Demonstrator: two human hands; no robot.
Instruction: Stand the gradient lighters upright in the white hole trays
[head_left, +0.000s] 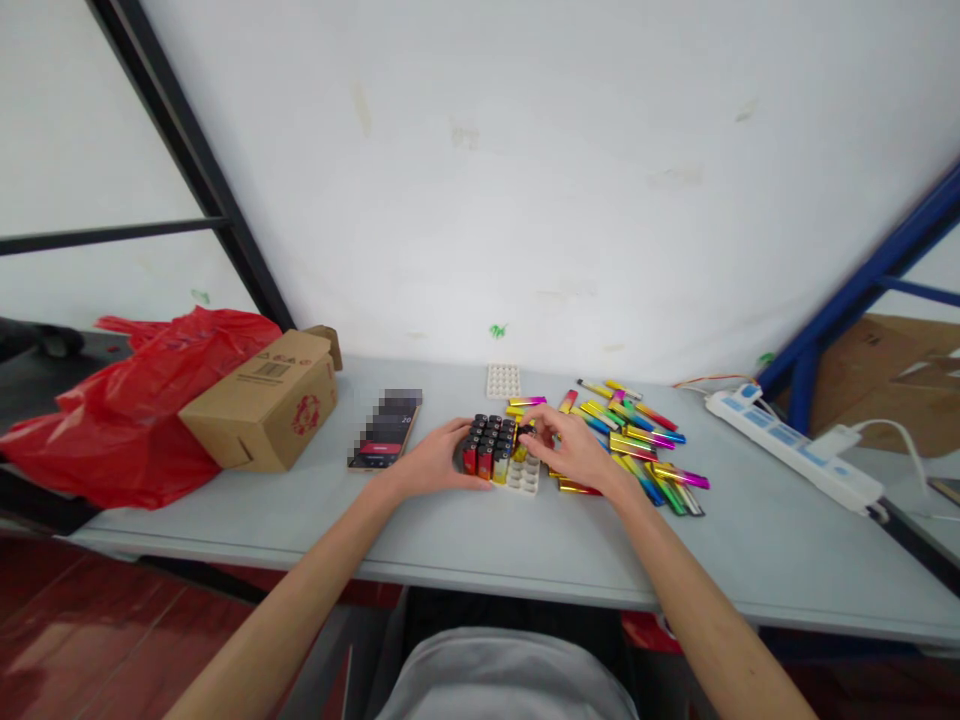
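A white tray with round-edged holes (523,477) lies on the table, its left part filled with upright lighters (486,458) that have black tops. My left hand (439,457) curves round the left side of the tray and the standing lighters, steadying them. The fingers of my right hand (570,445) are pinched on a yellow lighter (519,452) with a dark top, above the tray's right half. Bare holes show at the tray's front right. Many shiny loose lighters (634,440) in mixed colours lie in a heap beside my right hand.
A second white tray (503,381) lies near the wall. To the left are a phone (390,425), a cardboard box (270,400) and a red plastic bag (150,400). A white power strip (795,450) with plugs lies at the right, by a blue metal frame (806,385).
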